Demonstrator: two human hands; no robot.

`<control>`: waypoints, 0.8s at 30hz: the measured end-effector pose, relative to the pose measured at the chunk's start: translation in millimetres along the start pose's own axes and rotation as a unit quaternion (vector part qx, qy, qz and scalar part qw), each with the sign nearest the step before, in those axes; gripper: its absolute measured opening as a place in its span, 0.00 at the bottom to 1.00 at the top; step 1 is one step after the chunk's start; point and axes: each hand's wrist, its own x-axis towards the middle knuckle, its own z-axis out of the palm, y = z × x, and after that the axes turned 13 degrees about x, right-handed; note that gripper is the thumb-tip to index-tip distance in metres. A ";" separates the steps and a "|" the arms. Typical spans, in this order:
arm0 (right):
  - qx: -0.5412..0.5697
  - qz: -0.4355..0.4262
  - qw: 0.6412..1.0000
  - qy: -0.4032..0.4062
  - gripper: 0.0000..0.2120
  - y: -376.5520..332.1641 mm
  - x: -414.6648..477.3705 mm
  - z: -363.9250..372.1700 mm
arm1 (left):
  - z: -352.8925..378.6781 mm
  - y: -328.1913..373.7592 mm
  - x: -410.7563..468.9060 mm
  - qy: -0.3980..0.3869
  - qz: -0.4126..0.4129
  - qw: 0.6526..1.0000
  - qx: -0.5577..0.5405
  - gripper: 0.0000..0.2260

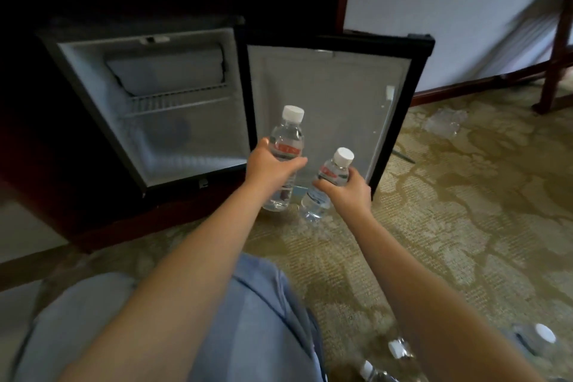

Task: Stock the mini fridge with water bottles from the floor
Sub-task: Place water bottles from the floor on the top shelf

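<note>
Before the open mini fridge [148, 108], each hand grips a water bottle — left hand [269, 166], right hand [348, 187].

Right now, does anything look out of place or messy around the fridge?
Crumpled clear plastic wrap lies loose on the carpet right of the open fridge door, like discarded packaging. A few spare bottles are scattered on the carpet at bottom right. Nothing looks spilled or damaged.

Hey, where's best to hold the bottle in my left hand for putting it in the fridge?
Round the mid-body by the red label, coming from the near side, as your left hand has it. The bottle is roughly upright, cap up, so that grip probably leaves the base free to set down in the fridge.
</note>
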 end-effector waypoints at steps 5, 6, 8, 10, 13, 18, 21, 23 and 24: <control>-0.014 -0.057 0.997 -0.049 0.26 -60.4 -16.1 45.4 | -73.3 -14.1 -1.4 0.082 -0.010 0.996 -0.036 0.20; -0.027 -0.072 0.995 -0.061 0.26 -71.1 -20.3 54.6 | -85.7 -20.7 -2.1 0.098 -0.017 0.994 -0.041 0.20; -0.058 -0.101 0.989 -0.092 0.26 -90.4 -28.8 74.2 | -108.3 -37.1 -3.2 0.129 -0.032 0.990 -0.046 0.20; -0.093 -0.130 0.980 -0.117 0.25 -105.5 -35.9 90.8 | -125.6 -52.6 -4.4 0.152 -0.051 0.986 -0.046 0.23; -0.107 -0.152 0.973 -0.138 0.24 -119.8 -45.2 120.7 | -151.2 -78.7 -5.8 0.185 -0.082 0.977 -0.065 0.30; -0.096 -0.142 0.971 -0.169 0.25 -124.2 -46.5 169.0 | -174.8 -122.0 2.6 0.226 -0.114 0.964 -0.082 0.25; -0.105 -0.135 0.968 -0.182 0.25 -115.8 -41.5 194.9 | -176.4 -145.9 13.4 0.231 -0.141 0.959 -0.088 0.21; -0.115 -0.126 0.967 -0.191 0.26 -106.2 -36.9 209.7 | -173.2 -158.9 21.6 0.227 -0.158 0.957 -0.091 0.21; -0.122 -0.122 0.965 -0.195 0.26 -100.4 -34.3 216.0 | -170.5 -165.6 25.8 0.222 -0.166 0.957 -0.089 0.20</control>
